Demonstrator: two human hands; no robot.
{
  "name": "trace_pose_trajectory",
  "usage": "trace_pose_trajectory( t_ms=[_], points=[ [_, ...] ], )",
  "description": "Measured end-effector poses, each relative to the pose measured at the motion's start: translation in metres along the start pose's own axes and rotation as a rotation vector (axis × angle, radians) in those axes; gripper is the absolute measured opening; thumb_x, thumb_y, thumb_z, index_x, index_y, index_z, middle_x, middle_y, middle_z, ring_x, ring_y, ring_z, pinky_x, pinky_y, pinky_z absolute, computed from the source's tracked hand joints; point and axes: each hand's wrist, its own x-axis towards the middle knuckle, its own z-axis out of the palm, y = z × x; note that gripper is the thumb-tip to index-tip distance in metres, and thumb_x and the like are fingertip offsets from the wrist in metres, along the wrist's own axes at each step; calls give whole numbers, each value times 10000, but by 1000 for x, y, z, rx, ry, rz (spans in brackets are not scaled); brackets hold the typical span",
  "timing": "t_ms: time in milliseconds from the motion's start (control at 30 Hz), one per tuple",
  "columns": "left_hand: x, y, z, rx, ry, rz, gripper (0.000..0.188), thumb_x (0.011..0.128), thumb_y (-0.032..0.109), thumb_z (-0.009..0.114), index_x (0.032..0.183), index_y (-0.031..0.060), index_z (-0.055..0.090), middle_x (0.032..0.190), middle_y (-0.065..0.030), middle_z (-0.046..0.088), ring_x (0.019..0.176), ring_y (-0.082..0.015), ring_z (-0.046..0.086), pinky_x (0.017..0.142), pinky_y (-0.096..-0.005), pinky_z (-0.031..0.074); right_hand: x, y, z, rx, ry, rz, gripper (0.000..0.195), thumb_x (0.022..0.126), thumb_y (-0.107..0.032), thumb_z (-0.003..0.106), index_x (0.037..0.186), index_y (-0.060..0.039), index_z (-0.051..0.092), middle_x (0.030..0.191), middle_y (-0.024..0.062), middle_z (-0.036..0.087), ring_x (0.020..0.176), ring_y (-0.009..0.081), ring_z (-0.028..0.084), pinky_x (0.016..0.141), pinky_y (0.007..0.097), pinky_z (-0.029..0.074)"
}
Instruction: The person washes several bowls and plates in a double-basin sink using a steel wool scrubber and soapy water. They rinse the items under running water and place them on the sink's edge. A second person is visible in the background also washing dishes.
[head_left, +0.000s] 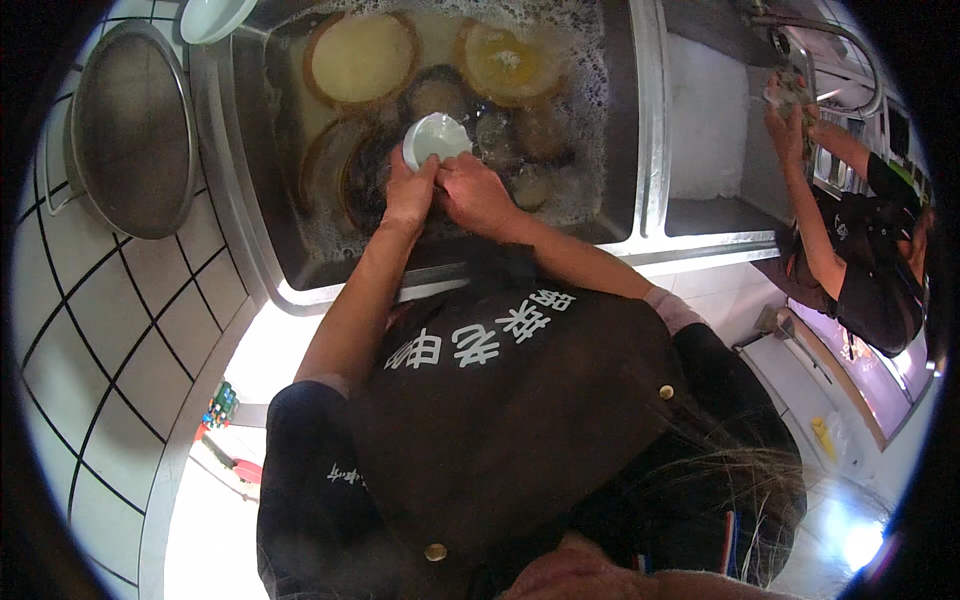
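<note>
Both of my hands meet on a small white bowl (437, 141) above the murky water of a stainless steel sink (247, 150). My left hand (409, 191) grips the bowl's left and near side, its thumb at the rim. At the near right side, the fingers of my right hand (476, 196) are closed on it too. Several round dishes lie in the water around the bowl. A wide pale one (363, 58) is at the far left, and another holding yellowish liquid (511, 60) is at the far right. Suds blur the smaller submerged rounds.
A large oval metal basin (131, 127) leans on the white tiles (82, 300) at left. Another white bowl (216, 16) sits on the sink's far-left corner. To the right, past a metal divider (651, 127), a second person (855, 217) works with both hands under a faucet (862, 67).
</note>
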Motion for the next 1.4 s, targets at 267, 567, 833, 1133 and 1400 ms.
trace_pose_trajectory(
  t_ms=[267,567,833,1133,1400],
  points=[
    [17,3,-18,-22,-58,-319,534,899,310,597,1338,19,508,1276,-232,585,1166,-378,591,988,-415,450,5,19,-28,-414,-238,-250,171,799,-157,616,939,-66,656,921,94,583,1007,315,563,813,485,488],
    [13,20,-28,62,-25,-277,600,892,314,605,1420,91,427,1317,-217,556,1211,-359,557,997,-414,440,4,18,-17,-357,-99,-269,127,777,-142,586,867,-89,656,861,82,576,1001,278,562,751,450,501],
    [22,-2,-24,-119,-37,-118,529,922,248,553,1416,88,452,1360,-164,536,1204,-263,536,924,-373,479,22,-8,7,-114,-156,26,153,810,-142,559,883,-39,646,908,163,617,895,357,597,743,482,524],
    [13,-3,-21,-327,-93,-146,607,937,214,550,1470,42,319,1358,-177,503,1195,-313,519,991,-425,443,21,-2,-5,-213,-207,-69,144,738,-155,616,770,-18,646,831,176,627,780,348,613,648,492,516],
    [30,-18,-37,336,-103,-48,558,955,242,463,1455,13,369,1433,-262,454,1269,-415,489,1037,-468,397,4,23,40,23,-137,-31,218,776,-211,591,813,-40,721,928,222,656,808,413,636,656,538,523]
  ],
)
